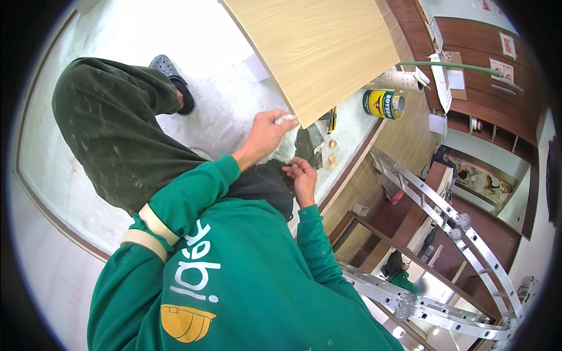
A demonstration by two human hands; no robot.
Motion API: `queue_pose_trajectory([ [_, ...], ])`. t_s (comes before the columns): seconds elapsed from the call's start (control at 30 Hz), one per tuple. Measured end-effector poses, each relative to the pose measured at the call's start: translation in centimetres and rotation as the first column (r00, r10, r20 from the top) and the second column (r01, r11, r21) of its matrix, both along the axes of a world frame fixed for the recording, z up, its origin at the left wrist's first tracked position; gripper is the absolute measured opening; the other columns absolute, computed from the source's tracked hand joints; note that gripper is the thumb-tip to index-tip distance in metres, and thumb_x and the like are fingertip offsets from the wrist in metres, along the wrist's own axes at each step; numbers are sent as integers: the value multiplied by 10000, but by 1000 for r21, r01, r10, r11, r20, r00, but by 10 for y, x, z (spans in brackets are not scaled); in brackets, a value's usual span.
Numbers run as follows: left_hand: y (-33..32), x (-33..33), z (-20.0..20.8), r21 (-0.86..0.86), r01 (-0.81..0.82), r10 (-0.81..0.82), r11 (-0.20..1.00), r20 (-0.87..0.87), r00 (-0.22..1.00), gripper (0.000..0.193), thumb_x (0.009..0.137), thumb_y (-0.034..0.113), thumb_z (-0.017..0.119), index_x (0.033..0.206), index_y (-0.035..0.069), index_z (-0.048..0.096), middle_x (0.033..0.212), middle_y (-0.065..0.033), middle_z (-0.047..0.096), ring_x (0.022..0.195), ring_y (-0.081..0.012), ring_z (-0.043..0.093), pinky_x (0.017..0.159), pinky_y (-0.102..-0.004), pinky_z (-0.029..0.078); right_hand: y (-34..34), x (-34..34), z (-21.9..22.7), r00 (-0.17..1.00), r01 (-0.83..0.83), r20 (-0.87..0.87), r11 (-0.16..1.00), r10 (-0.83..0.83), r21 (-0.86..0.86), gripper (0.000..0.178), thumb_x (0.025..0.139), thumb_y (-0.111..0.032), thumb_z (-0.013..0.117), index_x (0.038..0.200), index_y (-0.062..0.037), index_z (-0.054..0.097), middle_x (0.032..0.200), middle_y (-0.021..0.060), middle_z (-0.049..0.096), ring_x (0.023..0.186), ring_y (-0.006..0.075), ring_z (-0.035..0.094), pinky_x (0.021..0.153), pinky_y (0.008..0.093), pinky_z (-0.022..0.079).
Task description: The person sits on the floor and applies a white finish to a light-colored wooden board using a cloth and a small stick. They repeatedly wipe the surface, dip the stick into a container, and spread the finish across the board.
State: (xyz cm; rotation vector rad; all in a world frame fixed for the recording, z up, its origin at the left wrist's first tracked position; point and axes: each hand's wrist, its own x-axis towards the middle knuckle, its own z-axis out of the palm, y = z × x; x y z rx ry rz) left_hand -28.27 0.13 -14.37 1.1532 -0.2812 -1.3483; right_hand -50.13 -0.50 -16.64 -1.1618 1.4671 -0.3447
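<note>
My left hand (264, 136) is closed on a crumpled white cloth (287, 146), pressed against the near corner of a light wood-grain panel (316, 47). The cloth hangs down from my fingers. My right hand (302, 180) is just below and to the right, its fingers bent together beside a dark patch of fabric or sheet. Whether anything small is between those fingertips I cannot make out. A dark flat piece (305, 146) lies just beyond the cloth, partly under the panel's corner.
A paint can (383, 104) with a yellow and green label stands right of the panel, near a paper roll (403, 81). Small pots (332, 144) sit closer. An aluminium ladder (451, 219) leans at right. Two other people (401, 275) are farther off.
</note>
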Motion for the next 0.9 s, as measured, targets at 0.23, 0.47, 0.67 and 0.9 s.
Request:
queue_pose_trajectory([
  [0.23, 11, -16, -4, -26, 211, -203, 977, 176, 963, 180, 867, 158, 755, 889, -19, 735, 743, -30, 683, 670, -91, 606, 595, -270, 487, 4, -8, -4, 999, 41, -5, 998, -42, -42, 289, 952, 9, 492, 1191, 52, 651, 1031, 91, 687, 815, 147, 652, 744, 289, 542],
  [0.47, 7, -9, 0, -32, 74, -73, 997, 14, 997, 142, 887, 118, 735, 897, -24, 735, 763, -28, 689, 684, -91, 615, 598, -269, 492, 1, -5, -3, 1000, 13, -14, 1000, -13, -13, 281, 962, 8, 488, 1199, 53, 631, 1046, 100, 684, 859, 197, 713, 735, 278, 531],
  [0.67, -2, 10, 2, -9, 12, -10, 1000, 144, 990, 143, 886, 109, 739, 917, -30, 730, 765, -45, 696, 671, -100, 626, 587, -275, 496, 2, 0, 2, 1000, 8, -11, 1000, -8, -6, 284, 971, 7, 481, 1213, 44, 626, 1091, 129, 694, 888, 207, 726, 741, 279, 524],
  [0.9, -18, 74, -7, -45, -261, 258, 964, -70, 964, 125, 893, 92, 742, 900, -30, 723, 763, -64, 704, 585, -111, 633, 514, -274, 501, -4, 4, 1, 999, -35, -14, 999, 36, 16, 286, 981, -9, 480, 1223, 29, 628, 1145, 154, 703, 858, 200, 723, 726, 273, 521],
])
